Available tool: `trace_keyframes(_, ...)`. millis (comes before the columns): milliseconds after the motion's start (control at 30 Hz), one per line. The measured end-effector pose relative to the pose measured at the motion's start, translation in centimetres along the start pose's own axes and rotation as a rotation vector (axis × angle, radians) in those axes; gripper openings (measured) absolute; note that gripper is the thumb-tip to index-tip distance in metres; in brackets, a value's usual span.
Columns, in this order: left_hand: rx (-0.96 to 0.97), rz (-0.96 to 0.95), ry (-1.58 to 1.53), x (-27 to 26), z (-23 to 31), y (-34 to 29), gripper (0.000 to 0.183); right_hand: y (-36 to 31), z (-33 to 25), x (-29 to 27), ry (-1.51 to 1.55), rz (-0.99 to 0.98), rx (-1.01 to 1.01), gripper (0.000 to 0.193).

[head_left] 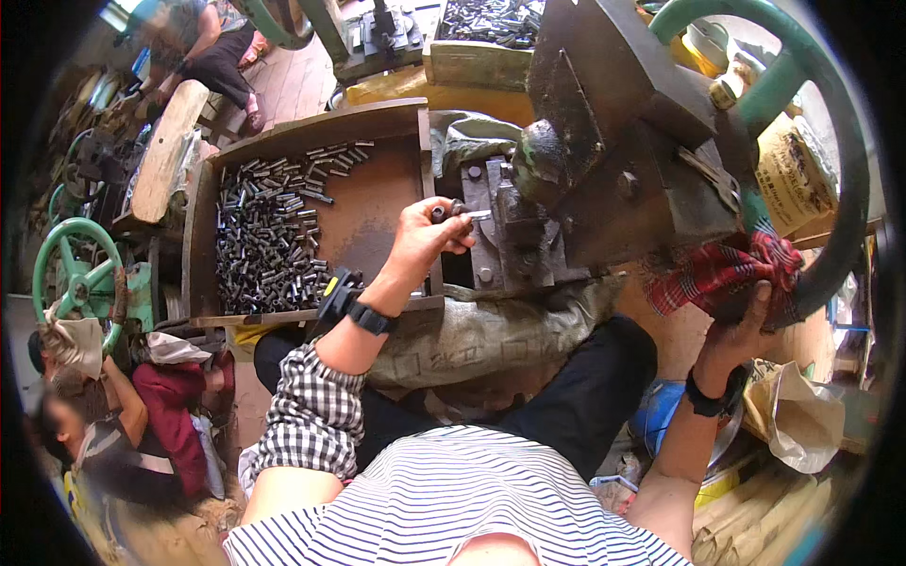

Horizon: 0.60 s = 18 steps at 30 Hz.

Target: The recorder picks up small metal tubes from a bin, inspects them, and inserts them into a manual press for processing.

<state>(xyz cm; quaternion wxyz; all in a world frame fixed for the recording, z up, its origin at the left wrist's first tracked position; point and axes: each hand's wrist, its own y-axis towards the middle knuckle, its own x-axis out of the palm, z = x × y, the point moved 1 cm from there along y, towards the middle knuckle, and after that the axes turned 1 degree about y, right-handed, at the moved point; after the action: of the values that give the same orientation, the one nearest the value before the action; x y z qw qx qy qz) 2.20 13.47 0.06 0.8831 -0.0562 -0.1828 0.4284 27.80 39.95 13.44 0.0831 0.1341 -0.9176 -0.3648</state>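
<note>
My left hand (429, 241) is closed round a few short metal tubes (439, 215). Between its fingertips a bright thin piece (479, 215) points toward the metal die block (519, 231) of a hand press (613, 132). My right hand (741, 330) grips the lower rim of the press's green handwheel (845, 179), where a red plaid cloth (731, 274) is tied; its fingers are partly hidden. Left of the press, a wooden tray (307, 321) holds many loose short metal tubes (269, 236), heaped toward its left side.
A second wooden box (481, 66) of metal pieces stands beyond the press. Sacking (491, 340) hangs below the die, over my knees. Another green handwheel (80, 274) is at left, with a person (104, 443) beside it; another person (212, 47) sits far left.
</note>
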Motion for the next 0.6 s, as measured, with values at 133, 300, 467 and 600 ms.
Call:
trace_keyframes(133,0.029,0.026,0.018,0.3,-1.1,2.6,0.011,0.4,-1.0,0.4,-0.054,0.046,0.098,0.034)
trace_keyframes(300,0.01,0.028,0.059,0.9,-1.7,4.1,0.01,3.9,-3.5,-1.2,-0.581,-0.179,-0.173,0.033)
trace_keyframes(467,-0.065,-0.037,0.032,0.7,-1.4,4.1,0.009,9.7,-6.3,0.9,-0.21,-0.522,0.098,0.039)
trace_keyframes(600,-0.08,-0.12,-0.056,-0.2,-1.3,3.0,0.009,10.9,-9.1,4.6,-0.311,-0.488,0.147,0.04)
